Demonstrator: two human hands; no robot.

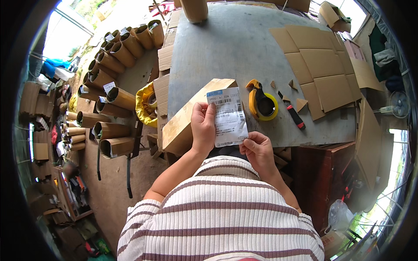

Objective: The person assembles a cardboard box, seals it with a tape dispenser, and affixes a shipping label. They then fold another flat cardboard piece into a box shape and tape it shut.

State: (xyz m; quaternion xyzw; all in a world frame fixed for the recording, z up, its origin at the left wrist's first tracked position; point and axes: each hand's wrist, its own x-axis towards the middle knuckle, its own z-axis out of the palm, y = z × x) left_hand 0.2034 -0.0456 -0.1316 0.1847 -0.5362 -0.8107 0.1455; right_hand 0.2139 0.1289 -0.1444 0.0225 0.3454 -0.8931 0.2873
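A printed shipping label [230, 119] is pinched between both my hands over the table's near edge. My left hand [203, 125] grips its left side, thumb on top; my right hand [258, 150] holds its lower right corner between thumb and fingers. Under and behind the label lies a long cardboard box [187, 120] closed with clear tape. Just right of the label is a yellow and black tape dispenser [255, 101] with a roll of yellow-rimmed tape. A red and black utility knife [294, 114] lies further right, among small cardboard scraps [301, 104].
Flattened cardboard sheets [326, 65] cover the right of the grey table [228, 42]. One cardboard tube [195, 11] stands at its far edge. Many open cardboard tubes [122, 53] stand on the left, near a yellow bag [143, 107]. A dark red cabinet [316, 176] is at the lower right.
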